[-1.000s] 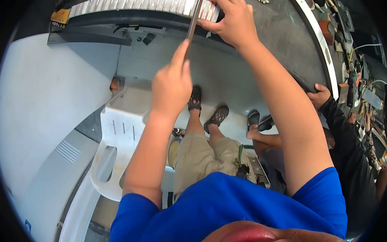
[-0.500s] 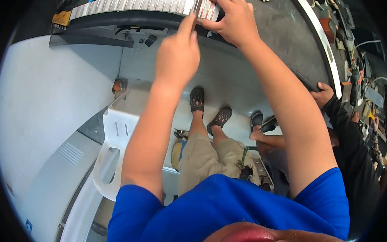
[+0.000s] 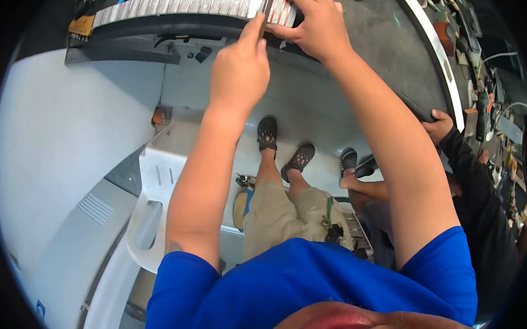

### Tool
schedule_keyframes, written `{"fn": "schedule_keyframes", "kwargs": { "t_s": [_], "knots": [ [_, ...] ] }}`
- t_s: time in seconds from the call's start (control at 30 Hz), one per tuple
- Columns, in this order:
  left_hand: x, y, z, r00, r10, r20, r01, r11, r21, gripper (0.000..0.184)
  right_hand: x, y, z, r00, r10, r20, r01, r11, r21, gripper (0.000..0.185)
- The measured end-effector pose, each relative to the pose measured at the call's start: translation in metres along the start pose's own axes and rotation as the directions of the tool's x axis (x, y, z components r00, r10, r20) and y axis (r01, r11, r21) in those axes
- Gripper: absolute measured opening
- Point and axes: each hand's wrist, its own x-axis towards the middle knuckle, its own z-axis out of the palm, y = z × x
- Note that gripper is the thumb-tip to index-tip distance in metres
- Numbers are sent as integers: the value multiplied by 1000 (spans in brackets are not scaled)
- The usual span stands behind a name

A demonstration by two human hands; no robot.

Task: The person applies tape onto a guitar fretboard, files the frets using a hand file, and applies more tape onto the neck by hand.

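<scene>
Across the top lies a long, slightly curved row of whitish-silver flat pieces (image 3: 194, 3), set side by side, with reddish marks between some of them. My left hand (image 3: 240, 72) is closed on a thin, flat blade-like tool (image 3: 268, 8), its index finger stretched along it. That tool stands crosswise against the row near its right end. My right hand (image 3: 322, 26) grips the short right-end section of the row (image 3: 280, 13), thumb on the near side and fingers on the far side. The tool's upper end is cut off by the frame edge.
The dark table (image 3: 381, 38) bears a long white strip (image 3: 434, 54) and a mass of tools at right. An orange-yellow block (image 3: 81, 26) sits at the row's left end. A co-worker's hand (image 3: 439, 126) rests at the table edge. A white plastic chair (image 3: 152, 209) stands lower left.
The view has shifted slightly. My left hand and the tool have moved a little, staying at the same part of the row; my right hand keeps its grip.
</scene>
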Motion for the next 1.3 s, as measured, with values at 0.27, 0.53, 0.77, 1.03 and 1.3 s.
{"fn": "schedule_keyframes", "kwargs": {
  "t_s": [0.27, 0.53, 0.77, 1.03, 1.3],
  "knots": [
    [-167, -15, -30, 991, -107, 82, 107, 994, -5, 58, 1, -1, -2, 1000, 9, 2, -9, 1000, 5, 58],
    [-131, -9, -31, 997, 73, 25, -76, 986, 145, 68, -1, -1, -3, 1000, 4, 3, -4, 1000, -3, 58],
    [-91, -2, -21, 997, -56, 53, 52, 996, 77, 56, 0, -3, -4, 1000, 17, 3, -17, 1000, 13, 57],
    [-59, -13, -13, 995, 86, -49, -90, 993, -77, 55, 0, -3, -7, 1000, 16, -8, -16, 1000, 19, 57],
    [7, 0, -10, 999, 27, 45, -22, 995, -98, 49, -3, -4, -8, 1000, 21, -8, -21, 1000, 20, 57]
  ]
}}
